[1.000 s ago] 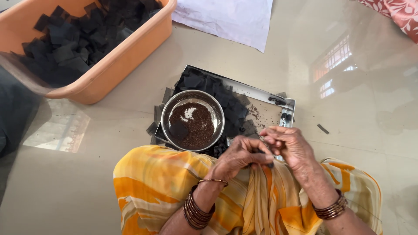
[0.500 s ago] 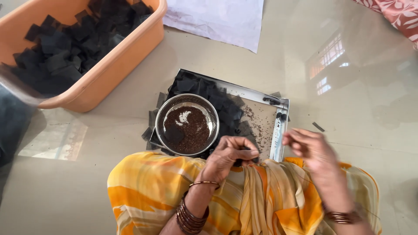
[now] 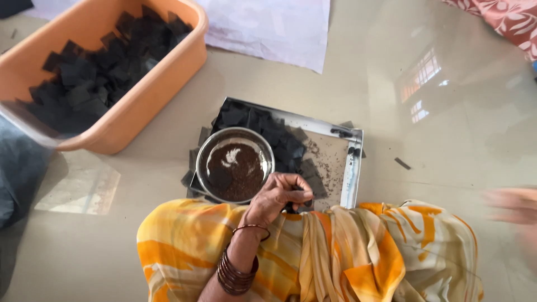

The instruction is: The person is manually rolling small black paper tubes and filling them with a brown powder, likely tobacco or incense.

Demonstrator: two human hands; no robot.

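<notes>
Glossy beige floor (image 3: 447, 140) carries a shallow square steel tray (image 3: 352, 168) strewn with small black square pieces (image 3: 279, 140), with a round steel bowl of dark brown powder (image 3: 235, 165) set on its left part. Her left hand (image 3: 278, 197) hovers just beside the bowl, fingers pinched around something small and dark. Her right hand (image 3: 512, 206), blurred at the frame's right edge, is too smeared to tell its grip. An orange plastic tub (image 3: 140, 112) of black pieces sits upper left.
</notes>
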